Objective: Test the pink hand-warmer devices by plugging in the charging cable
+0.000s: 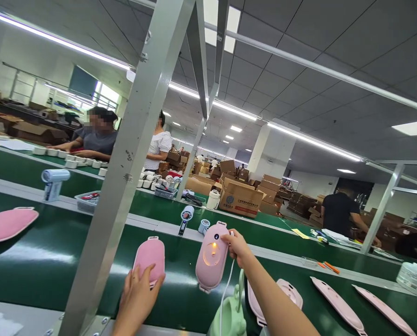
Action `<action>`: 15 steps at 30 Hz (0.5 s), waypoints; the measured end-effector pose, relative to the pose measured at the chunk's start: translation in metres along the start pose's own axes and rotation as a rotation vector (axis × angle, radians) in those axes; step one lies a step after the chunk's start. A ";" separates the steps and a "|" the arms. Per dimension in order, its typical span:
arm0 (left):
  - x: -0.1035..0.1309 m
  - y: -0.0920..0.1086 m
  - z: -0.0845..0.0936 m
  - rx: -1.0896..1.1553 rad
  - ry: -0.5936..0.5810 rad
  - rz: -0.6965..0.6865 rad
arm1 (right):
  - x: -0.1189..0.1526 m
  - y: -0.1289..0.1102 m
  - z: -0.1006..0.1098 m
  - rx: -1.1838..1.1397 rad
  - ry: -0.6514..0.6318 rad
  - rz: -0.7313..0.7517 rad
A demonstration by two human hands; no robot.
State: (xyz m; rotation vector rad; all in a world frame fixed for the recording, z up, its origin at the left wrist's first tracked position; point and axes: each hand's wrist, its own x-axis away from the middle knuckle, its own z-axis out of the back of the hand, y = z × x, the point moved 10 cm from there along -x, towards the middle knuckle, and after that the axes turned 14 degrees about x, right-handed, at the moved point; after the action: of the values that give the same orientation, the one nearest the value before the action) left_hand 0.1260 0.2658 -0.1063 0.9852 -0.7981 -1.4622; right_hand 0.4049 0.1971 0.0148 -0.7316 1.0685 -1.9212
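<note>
My right hand (238, 248) pinches the upper right edge of a pink oval device (208, 275), which is tilted up with its front toward me. A dark round button and an orange glowing curve show on that front. From the same fingers a white cable (225, 294) hangs down; its plug is mostly hidden by them. My left hand (140, 294) has its fingers over the lower end of a second pink oval piece (151, 254), with its plain face toward me. Below my right hand stands a light green rabbit-eared object (231, 312), partly out of view.
More pink pieces (337, 303) lie on the green belt (180, 298) to the right, another at far left. A grey metal post (124, 163) rises left of centre. Small handheld fans (186, 214) stand behind. Co-workers sit and stand beyond, near a cardboard box (241, 196).
</note>
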 end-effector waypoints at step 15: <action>-0.035 -0.023 0.007 0.495 -0.060 0.273 | -0.013 0.030 -0.027 0.120 -0.121 -0.084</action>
State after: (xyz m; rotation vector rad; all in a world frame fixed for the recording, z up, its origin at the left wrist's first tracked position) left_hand 0.1097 0.3031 -0.1194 1.1453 -1.3244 -1.0821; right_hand 0.4017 0.2100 -0.0260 -0.8251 0.8534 -1.9669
